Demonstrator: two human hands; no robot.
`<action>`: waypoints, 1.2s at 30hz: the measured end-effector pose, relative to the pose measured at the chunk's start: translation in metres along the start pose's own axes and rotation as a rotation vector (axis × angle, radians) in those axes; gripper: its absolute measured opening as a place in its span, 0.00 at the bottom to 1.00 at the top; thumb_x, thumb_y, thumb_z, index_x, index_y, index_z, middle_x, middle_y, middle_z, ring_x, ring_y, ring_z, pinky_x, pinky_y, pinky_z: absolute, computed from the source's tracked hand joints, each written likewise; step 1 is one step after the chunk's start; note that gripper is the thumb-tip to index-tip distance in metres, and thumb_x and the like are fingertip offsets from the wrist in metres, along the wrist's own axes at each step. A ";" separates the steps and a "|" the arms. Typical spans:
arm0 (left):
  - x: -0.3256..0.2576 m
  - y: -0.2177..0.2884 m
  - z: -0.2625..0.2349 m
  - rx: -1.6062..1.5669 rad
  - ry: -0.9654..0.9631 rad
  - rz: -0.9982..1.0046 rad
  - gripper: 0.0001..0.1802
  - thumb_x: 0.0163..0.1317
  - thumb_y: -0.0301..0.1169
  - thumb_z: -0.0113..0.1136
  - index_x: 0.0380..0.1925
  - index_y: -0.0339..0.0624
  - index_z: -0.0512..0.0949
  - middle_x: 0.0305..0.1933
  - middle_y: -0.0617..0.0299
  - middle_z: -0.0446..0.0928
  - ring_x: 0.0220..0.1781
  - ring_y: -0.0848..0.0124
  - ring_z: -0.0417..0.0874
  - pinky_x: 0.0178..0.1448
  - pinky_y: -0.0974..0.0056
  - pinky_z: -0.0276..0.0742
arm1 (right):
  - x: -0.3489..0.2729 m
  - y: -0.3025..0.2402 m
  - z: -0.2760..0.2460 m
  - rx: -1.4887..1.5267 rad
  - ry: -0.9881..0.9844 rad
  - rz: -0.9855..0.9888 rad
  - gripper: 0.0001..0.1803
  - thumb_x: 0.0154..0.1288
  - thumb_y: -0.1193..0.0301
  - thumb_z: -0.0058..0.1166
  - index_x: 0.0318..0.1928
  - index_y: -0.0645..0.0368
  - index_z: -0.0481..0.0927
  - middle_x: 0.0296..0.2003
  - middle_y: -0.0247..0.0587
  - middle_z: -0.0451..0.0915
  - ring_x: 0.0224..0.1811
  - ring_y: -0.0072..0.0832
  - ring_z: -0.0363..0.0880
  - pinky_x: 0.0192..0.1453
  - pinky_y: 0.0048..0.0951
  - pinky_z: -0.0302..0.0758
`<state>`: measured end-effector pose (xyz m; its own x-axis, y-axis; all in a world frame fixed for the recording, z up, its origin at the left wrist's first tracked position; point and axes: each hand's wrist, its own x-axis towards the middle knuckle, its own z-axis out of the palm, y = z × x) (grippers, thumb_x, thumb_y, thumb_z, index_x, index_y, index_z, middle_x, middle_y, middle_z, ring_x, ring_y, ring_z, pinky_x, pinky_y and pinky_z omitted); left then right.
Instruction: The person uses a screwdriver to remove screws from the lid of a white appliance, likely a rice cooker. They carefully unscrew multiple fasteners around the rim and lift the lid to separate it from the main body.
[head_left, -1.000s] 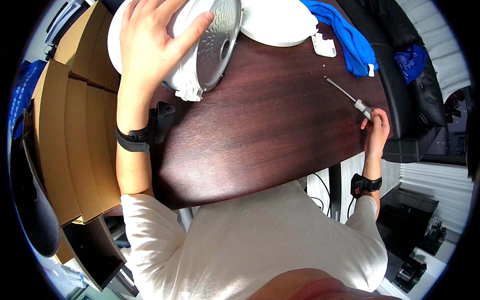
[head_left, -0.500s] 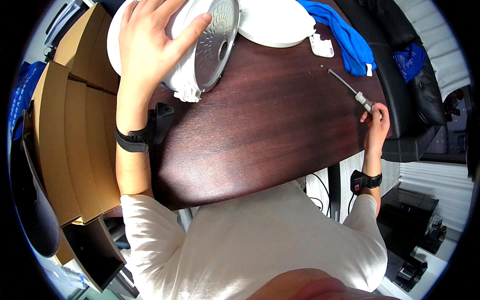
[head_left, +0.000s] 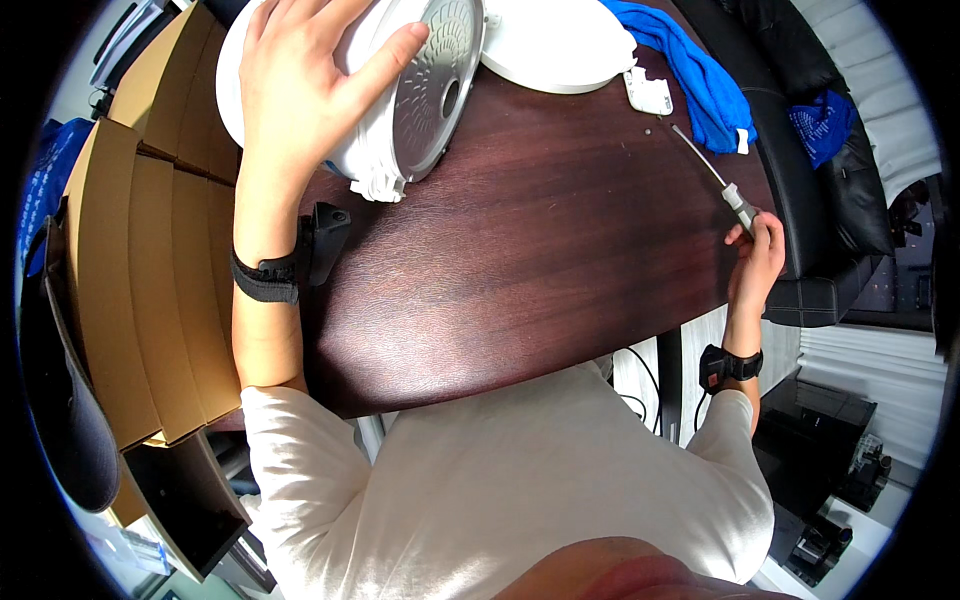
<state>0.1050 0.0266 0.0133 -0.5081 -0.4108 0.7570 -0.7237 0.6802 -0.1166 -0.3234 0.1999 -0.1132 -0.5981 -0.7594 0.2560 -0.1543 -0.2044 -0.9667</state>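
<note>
My left hand lies with fingers spread over a white round appliance housing at the upper left. Its thumb reaches to the rim of the perforated silver metal disc on the housing's side. The fingertips run out of view at the top edge. At the right edge of the table, my right hand is closed around the grey handle of a screwdriver. The thin shaft points away and to the left, its tip close to a small round piece and a small white plastic part.
A white round cover lies at the far side of the dark brown table. Beside it is a crumpled blue cloth. Cardboard boxes line the left. A black sofa stands along the right.
My right hand has moved slightly, and the screwdriver has shifted a little to the right. The left hand keeps its place on the housing.
</note>
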 end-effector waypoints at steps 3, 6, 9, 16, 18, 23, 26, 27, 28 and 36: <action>0.003 0.001 -0.002 -0.035 -0.007 -0.008 0.24 0.57 0.49 0.58 0.48 0.47 0.80 0.52 0.59 0.78 0.54 0.61 0.77 0.63 0.56 0.64 | -0.004 0.002 -0.003 0.048 -0.016 0.032 0.08 0.70 0.71 0.45 0.45 0.63 0.71 0.31 0.39 0.74 0.27 0.24 0.73 0.33 0.26 0.72; 0.004 0.003 -0.004 -0.060 -0.026 -0.022 0.24 0.56 0.48 0.59 0.49 0.47 0.79 0.53 0.58 0.77 0.56 0.60 0.76 0.63 0.56 0.64 | -0.009 -0.003 0.001 0.264 -0.098 0.211 0.12 0.70 0.70 0.45 0.48 0.64 0.72 0.31 0.37 0.75 0.27 0.24 0.73 0.33 0.25 0.72; 0.008 0.013 -0.009 -0.125 0.009 -0.132 0.25 0.49 0.42 0.61 0.44 0.37 0.77 0.49 0.48 0.75 0.53 0.53 0.74 0.57 0.53 0.66 | -0.012 -0.013 0.012 0.634 -0.170 0.663 0.17 0.70 0.68 0.43 0.53 0.66 0.70 0.35 0.40 0.79 0.32 0.24 0.77 0.36 0.22 0.75; 0.008 0.013 -0.013 -0.110 -0.026 -0.108 0.27 0.50 0.44 0.61 0.45 0.36 0.76 0.50 0.48 0.75 0.54 0.52 0.74 0.58 0.52 0.65 | -0.021 -0.029 0.069 0.461 -0.646 0.646 0.17 0.72 0.66 0.41 0.54 0.65 0.70 0.38 0.46 0.79 0.36 0.30 0.81 0.42 0.30 0.79; 0.007 0.012 -0.014 -0.087 -0.050 -0.105 0.29 0.49 0.47 0.62 0.47 0.36 0.76 0.51 0.47 0.74 0.55 0.51 0.73 0.60 0.50 0.63 | -0.019 -0.041 0.089 0.395 -0.720 0.608 0.17 0.72 0.66 0.41 0.53 0.65 0.70 0.38 0.46 0.79 0.36 0.30 0.81 0.42 0.30 0.79; 0.012 0.019 -0.024 -0.046 -0.162 -0.152 0.37 0.45 0.53 0.63 0.50 0.37 0.74 0.54 0.44 0.72 0.58 0.49 0.71 0.64 0.46 0.59 | -0.016 -0.035 0.125 0.380 -0.863 0.497 0.15 0.72 0.68 0.41 0.52 0.66 0.70 0.38 0.47 0.78 0.36 0.30 0.81 0.42 0.31 0.79; 0.009 0.013 -0.017 -0.067 -0.134 -0.149 0.35 0.46 0.51 0.63 0.50 0.36 0.74 0.54 0.45 0.72 0.59 0.50 0.71 0.64 0.47 0.60 | -0.014 -0.027 0.137 0.373 -0.889 0.442 0.15 0.72 0.69 0.40 0.51 0.67 0.70 0.40 0.48 0.77 0.36 0.31 0.81 0.42 0.32 0.80; 0.012 0.013 -0.017 -0.068 -0.146 -0.150 0.35 0.47 0.51 0.63 0.50 0.36 0.74 0.55 0.45 0.72 0.59 0.50 0.71 0.64 0.48 0.60 | -0.015 -0.024 0.141 0.382 -0.889 0.423 0.15 0.72 0.70 0.40 0.51 0.68 0.70 0.40 0.48 0.77 0.36 0.31 0.81 0.42 0.32 0.80; 0.013 0.013 -0.016 -0.068 -0.160 -0.156 0.35 0.48 0.50 0.62 0.50 0.36 0.74 0.55 0.45 0.72 0.59 0.50 0.71 0.63 0.49 0.60 | -0.015 -0.020 0.142 0.389 -0.893 0.407 0.14 0.72 0.70 0.39 0.51 0.68 0.70 0.40 0.48 0.77 0.36 0.31 0.81 0.43 0.33 0.80; 0.027 0.000 0.000 -0.076 -0.227 -0.136 0.33 0.51 0.51 0.62 0.50 0.36 0.74 0.57 0.46 0.71 0.61 0.49 0.68 0.65 0.51 0.61 | -0.024 -0.014 0.144 0.454 -0.925 0.357 0.15 0.73 0.70 0.38 0.52 0.68 0.68 0.41 0.49 0.77 0.38 0.31 0.81 0.46 0.34 0.80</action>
<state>0.0912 0.0157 0.0335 -0.5064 -0.6214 0.5978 -0.7596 0.6496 0.0317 -0.1937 0.1325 -0.1053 0.3017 -0.9521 0.0499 0.3293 0.0549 -0.9426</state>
